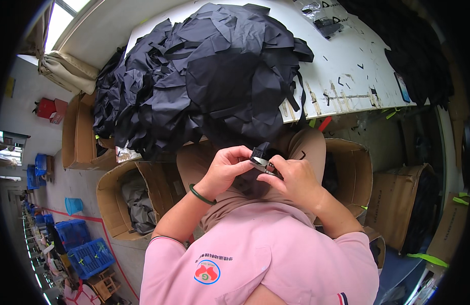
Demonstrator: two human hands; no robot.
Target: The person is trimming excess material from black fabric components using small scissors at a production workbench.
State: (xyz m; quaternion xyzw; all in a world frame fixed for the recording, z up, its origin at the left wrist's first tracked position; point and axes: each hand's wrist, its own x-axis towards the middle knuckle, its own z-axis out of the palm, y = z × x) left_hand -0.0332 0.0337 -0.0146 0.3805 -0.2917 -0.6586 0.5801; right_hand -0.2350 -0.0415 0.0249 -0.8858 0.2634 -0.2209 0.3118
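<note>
Over my lap, my left hand (226, 169) pinches a small black piece (259, 152), perhaps folded strap or fabric, between thumb and fingers. Its exact kind is too small to make out. My right hand (295, 178) is closed around small metal thread snips (260, 162), whose blades meet the black piece. Just beyond both hands, a large heap of black fabric pieces (219, 81) hangs over the table's near edge toward my knees.
The white table (362, 76) bears dark scraps, a clear plastic bag (324, 18) and a phone (402, 87). Cardboard boxes flank my legs, the left one (109, 198) holding grey fabric. Blue crates (90, 258) and a blue bucket (73, 205) stand on the floor at left.
</note>
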